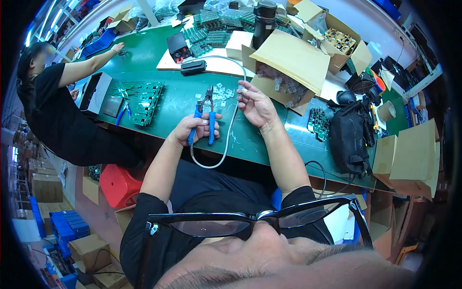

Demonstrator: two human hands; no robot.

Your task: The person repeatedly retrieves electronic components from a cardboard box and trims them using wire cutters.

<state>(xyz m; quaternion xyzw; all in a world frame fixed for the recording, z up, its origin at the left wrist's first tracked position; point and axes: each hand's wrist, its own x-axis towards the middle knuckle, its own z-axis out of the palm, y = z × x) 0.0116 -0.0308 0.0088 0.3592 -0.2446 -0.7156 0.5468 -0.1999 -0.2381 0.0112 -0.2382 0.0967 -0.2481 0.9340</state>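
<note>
My left hand [185, 129] is closed round one blue handle of a pair of cutting pliers [211, 126]. Their handles are spread and the metal jaws point away from me over the table. Right of them, my right hand [259, 107] is raised with its palm turned up and its fingers curled together. Whatever sits at those fingertips is too small to name. Several small white plastic pieces [222, 91] lie scattered just beyond the pliers. A pale grey cable [222, 156] loops below the pliers and runs up past the right fingertips.
An open carton [284, 86] of clear plastic parts stands beyond my right hand. Green circuit boards [147, 103] lie to the left, beside more pliers [124, 108]. A black bag [349, 137] rests at the right. Another person [43, 96] reaches over the table at far left.
</note>
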